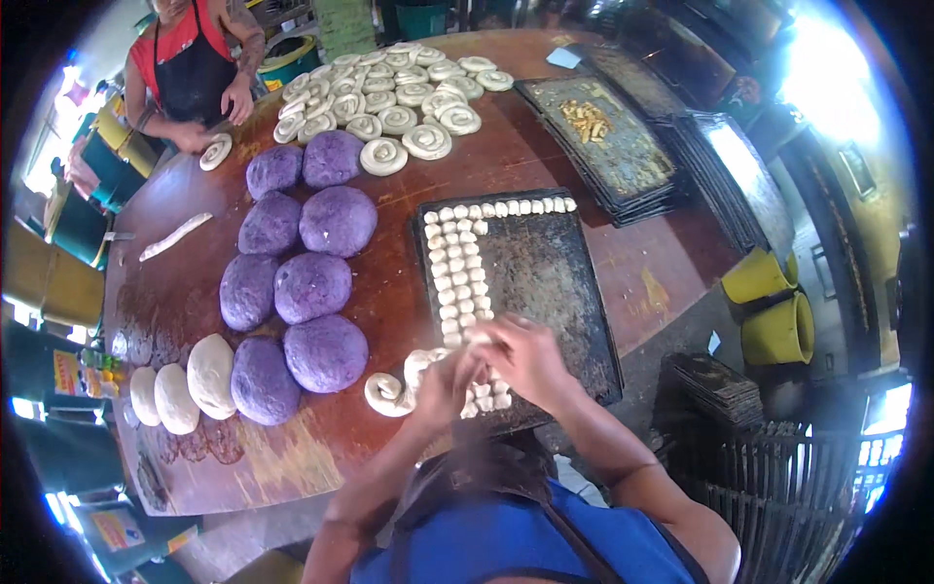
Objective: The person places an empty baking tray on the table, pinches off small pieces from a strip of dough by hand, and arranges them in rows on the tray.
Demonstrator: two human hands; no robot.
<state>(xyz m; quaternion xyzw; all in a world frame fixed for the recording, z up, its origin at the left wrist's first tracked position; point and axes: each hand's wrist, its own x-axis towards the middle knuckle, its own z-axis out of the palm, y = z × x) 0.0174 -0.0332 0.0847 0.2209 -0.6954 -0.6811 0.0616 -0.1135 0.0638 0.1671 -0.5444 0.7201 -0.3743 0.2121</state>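
My left hand [445, 385] is closed around a thick rope of pale dough [387, 397], whose coiled tail lies on the table beside the tray's near left corner. My right hand [525, 358] is over the tray, its fingers curled and drawn together close to the left fingertips; whatever they hold is hidden. Beneath both hands is a dark metal baking tray [545, 292]. Small pale dough pieces [455, 265] stand on it in tight rows along its left side, with one row along the far edge. More pieces show below my hands.
Large purple dough balls [326, 352] stand left of the tray, beside several pale dough lumps [211, 375]. Dough coils [397, 120] cover the far table. A co-worker's hand [195, 138] touches one coil. Stacked trays [613, 146] are at the far right; yellow buckets [778, 329] stand beyond.
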